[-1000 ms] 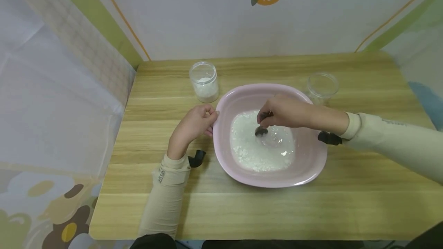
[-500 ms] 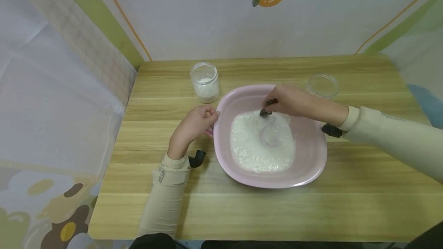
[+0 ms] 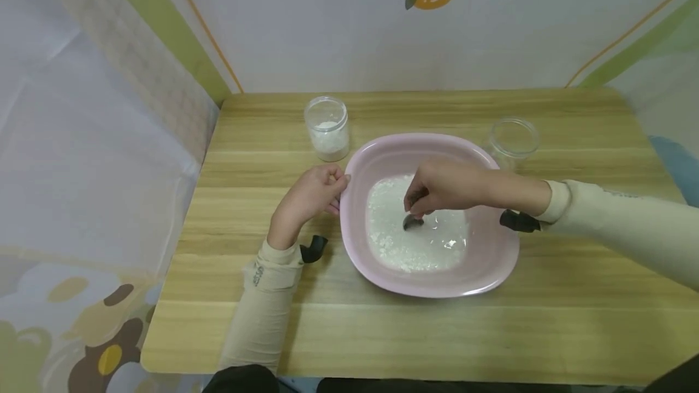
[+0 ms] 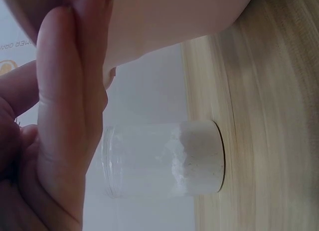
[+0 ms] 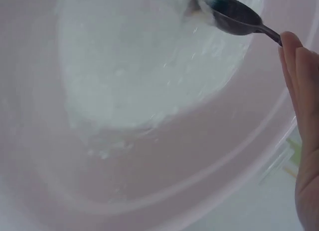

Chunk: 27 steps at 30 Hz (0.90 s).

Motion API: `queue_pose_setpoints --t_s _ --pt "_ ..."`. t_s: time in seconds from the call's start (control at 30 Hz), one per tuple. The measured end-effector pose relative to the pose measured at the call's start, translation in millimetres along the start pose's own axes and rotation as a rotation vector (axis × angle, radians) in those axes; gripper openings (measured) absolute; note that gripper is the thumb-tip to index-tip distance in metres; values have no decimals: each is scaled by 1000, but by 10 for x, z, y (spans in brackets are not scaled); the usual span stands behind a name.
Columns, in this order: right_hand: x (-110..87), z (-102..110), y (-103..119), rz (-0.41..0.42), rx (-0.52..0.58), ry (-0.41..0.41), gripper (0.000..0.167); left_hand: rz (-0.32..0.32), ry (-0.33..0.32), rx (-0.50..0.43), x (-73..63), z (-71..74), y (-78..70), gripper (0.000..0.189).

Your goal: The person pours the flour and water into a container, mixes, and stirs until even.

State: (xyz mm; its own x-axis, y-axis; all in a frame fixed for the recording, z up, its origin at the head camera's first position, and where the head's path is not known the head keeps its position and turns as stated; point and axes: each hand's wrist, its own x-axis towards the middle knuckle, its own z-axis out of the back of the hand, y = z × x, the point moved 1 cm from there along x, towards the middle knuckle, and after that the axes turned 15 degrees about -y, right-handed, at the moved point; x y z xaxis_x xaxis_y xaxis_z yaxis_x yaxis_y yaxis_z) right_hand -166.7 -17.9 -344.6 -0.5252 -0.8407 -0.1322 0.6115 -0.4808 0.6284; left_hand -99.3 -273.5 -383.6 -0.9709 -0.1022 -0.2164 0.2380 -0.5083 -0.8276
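Observation:
A pink basin (image 3: 491, 259) stands on the table, with cloudy white liquid (image 3: 406, 253) and small white lumps in its bottom. My right hand (image 3: 445, 185) reaches over it from the right and grips a dark metal spoon (image 3: 412, 222) by the handle. In the right wrist view the spoon's bowl (image 5: 234, 15) is at the white liquid. At the basin's left side, my left hand (image 3: 310, 194) pinches the rim between thumb and fingers. Up close in the left wrist view, its fingers (image 4: 62, 106) lie along the basin's pink wall (image 4: 164, 21).
Behind the left hand stands a clear jar (image 3: 327, 132) partly filled with white powder. Another clear jar (image 3: 513, 141) is behind the basin's right side, partly hidden by the basin. The wooden table (image 3: 382, 338) meets a patterned backdrop (image 3: 327, 29) at its far edge.
The right hand has moved the spoon toward the far side of the basin and back toward the near side through the liquid. My left hand has stayed at the rim.

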Motion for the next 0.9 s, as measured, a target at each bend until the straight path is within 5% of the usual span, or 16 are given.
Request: queue_pose_setpoints --t_s 0.2,0.37,0.53,0.7,0.9 --pt "75 -80 13 90 23 -43 8 4 -6 -16 6 -42 -39 23" --pt "107 -13 -117 225 -151 -190 10 -4 2 -11 11 -90 -74 23" --pt "48 101 -214 182 -286 -273 13 -7 10 1 21 -110 -84 23" --pt "-54 154 -213 94 -279 -166 14 -8 12 9 18 -104 -92 24" --pt "-97 70 -171 -12 -41 9 11 1 9 6 15 -99 -84 24"
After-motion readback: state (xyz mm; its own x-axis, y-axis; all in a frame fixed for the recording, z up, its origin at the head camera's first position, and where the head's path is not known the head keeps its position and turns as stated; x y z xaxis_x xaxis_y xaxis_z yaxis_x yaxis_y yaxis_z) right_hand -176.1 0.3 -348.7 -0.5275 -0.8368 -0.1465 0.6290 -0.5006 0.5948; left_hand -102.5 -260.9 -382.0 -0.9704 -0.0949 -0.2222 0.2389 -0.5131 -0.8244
